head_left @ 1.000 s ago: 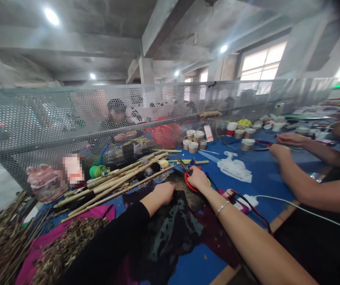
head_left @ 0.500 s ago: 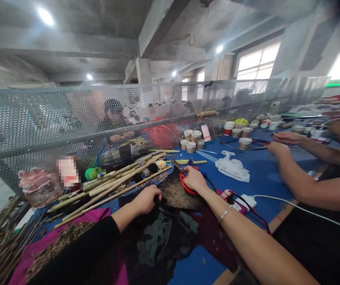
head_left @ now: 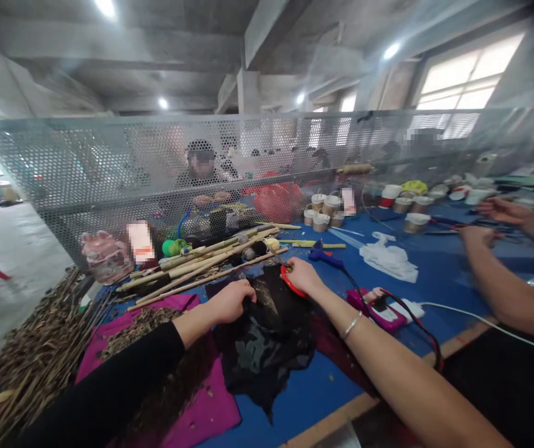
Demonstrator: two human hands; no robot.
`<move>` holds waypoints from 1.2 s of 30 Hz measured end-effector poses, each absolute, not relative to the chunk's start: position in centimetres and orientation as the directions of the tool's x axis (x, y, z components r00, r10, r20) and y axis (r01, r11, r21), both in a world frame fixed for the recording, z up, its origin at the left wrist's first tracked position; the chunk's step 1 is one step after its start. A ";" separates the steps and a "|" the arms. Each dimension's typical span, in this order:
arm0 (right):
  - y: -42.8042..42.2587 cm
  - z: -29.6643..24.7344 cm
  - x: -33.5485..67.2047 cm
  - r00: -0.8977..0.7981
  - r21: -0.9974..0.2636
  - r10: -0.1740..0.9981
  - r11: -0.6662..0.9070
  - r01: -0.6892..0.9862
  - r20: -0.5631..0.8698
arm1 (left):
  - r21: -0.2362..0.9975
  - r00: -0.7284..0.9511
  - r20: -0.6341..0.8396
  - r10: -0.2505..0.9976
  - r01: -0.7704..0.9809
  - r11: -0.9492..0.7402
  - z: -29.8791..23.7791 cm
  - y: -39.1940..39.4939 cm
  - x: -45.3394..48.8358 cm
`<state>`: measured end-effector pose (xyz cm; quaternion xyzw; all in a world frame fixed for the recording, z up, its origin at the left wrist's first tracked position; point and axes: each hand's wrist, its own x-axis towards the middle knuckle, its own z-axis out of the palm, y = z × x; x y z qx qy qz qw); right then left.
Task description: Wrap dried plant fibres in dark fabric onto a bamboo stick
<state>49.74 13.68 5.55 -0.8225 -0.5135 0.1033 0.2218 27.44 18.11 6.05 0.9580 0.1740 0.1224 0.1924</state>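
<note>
My right hand (head_left: 300,277) grips scissors by their red handles (head_left: 292,283). The blades point toward the far left and are mostly hidden against dark material. Close by on the left, my left hand (head_left: 233,301) is closed, its fingertips pinching the edge of a thin black cloth (head_left: 267,354). That cloth lies crumpled between and below both hands, with ragged edges and shiny grey patches. Between the hands a brownish patch (head_left: 267,292) shows. A blue hot glue gun (head_left: 325,255) lies just beyond my right hand.
Bamboo sticks (head_left: 211,261) and yarn balls (head_left: 172,248) lie behind my left hand. Dried plant bits cover a magenta cloth (head_left: 215,398); dry stems (head_left: 28,348) pile at left. Paper cups (head_left: 322,222), a white plastic bag (head_left: 388,258), a power strip (head_left: 402,311) and a co-worker's hands (head_left: 482,236) are rightward.
The view has turned left, so the scene sits farther right. Black cloth now covers much of the brown patch between my hands. The scissors stay in my right hand, their blades less visible.
</note>
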 end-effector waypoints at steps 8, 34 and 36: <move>13.3 3.9 49.6 0.395 -0.394 0.911 -0.322 0.861 0.117 | 0.383 0.921 0.153 0.357 0.278 -0.881 5.4 17.6 27.9; 12.1 7.1 53.5 0.488 -0.075 0.872 -0.485 0.871 0.028 | 0.194 0.718 0.091 0.690 0.667 -0.719 6.5 19.8 32.3; 11.7 6.7 53.5 0.453 -0.068 0.891 -0.454 0.888 -0.036 | 0.118 0.601 0.014 0.799 0.793 -0.598 6.8 20.8 29.6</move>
